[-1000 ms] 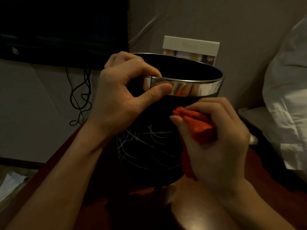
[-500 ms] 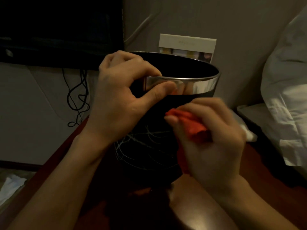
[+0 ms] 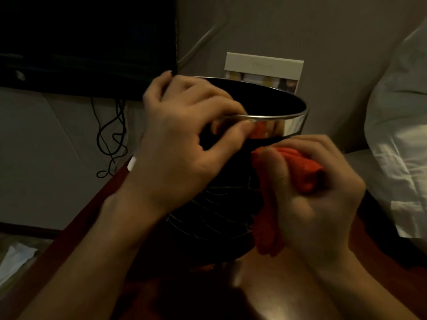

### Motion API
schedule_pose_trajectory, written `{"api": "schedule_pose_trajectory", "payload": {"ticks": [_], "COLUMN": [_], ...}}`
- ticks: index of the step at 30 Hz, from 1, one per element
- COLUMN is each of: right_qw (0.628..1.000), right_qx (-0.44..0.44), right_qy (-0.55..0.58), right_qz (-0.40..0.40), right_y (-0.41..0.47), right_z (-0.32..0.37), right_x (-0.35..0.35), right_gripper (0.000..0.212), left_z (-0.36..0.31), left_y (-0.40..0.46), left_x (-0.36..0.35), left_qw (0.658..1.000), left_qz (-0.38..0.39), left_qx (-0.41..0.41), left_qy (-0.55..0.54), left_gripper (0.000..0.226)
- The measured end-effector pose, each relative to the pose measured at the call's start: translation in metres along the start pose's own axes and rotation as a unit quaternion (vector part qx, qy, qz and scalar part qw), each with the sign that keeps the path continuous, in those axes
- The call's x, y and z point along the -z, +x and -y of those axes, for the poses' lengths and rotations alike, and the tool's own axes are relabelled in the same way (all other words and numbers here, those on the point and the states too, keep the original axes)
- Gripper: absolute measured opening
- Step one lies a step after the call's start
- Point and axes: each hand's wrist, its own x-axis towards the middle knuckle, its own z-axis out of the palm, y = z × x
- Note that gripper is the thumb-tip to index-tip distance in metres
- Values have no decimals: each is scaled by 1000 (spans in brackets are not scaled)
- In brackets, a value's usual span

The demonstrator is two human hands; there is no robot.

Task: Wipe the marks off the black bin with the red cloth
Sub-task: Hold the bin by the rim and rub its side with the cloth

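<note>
A black bin (image 3: 221, 218) with a shiny metal rim stands on a dark red-brown table (image 3: 272, 296) in the middle of the view. White scribbled marks (image 3: 215, 218) cross its near side. My left hand (image 3: 182, 144) pinches the rim at its near left, thumb outside, fingers over the top. My right hand (image 3: 309, 199) is closed around a bunched red cloth (image 3: 300, 172), pressed against the bin's right side below the rim. The cloth hangs down past my palm and hides part of the marks.
A white card box (image 3: 263, 65) stands behind the bin against the wall. A dark screen (image 3: 85, 42) with hanging black cables (image 3: 111, 139) is at upper left. White bedding (image 3: 399, 135) lies at right. Crumpled white paper (image 3: 16, 257) lies on the floor at lower left.
My right hand has slid the red cloth to the right and slightly down along the bin's side. My left thumb has shifted along the rim; the bin has stayed put.
</note>
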Motion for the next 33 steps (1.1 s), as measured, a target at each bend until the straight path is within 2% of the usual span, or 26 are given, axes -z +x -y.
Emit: {"api": "schedule_pose_trajectory", "payload": {"ticks": [5, 6, 9, 10, 19, 26, 31, 33], "right_qw": [993, 994, 996, 997, 996, 994, 995, 997], "right_qx": [-56, -58, -44, -35, 69, 71, 63, 49], "right_qy": [97, 92, 71, 68, -55, -85, -60, -55], "right_qz": [-26, -25, -25, -26, -12, -8, 51, 34], "right_y": [5, 5, 4, 4, -2, -4, -14, -5], "right_z": [0, -1, -1, 0, -2, -4, 0, -1], "right_x": [2, 1, 0, -1, -4, -5, -13, -6], "right_gripper": [47, 44, 18, 16, 26, 27, 25, 21], "left_z": [2, 4, 8, 9, 17, 23, 27, 28], "left_y": [-1, -1, -1, -1, 1, 2, 1, 1], "left_x": [-7, -6, -5, -5, 0, 2, 4, 6], "left_qw": [999, 999, 998, 998, 998, 998, 996, 995], "left_qz": [-19, -20, -24, -23, -9, -5, -8, -6], "left_qx": [19, 21, 21, 21, 10, 6, 9, 13], "left_qy": [-41, -46, -53, -53, -60, -69, -89, -101], "left_gripper": [8, 8, 8, 9, 11, 11, 11, 10]}}
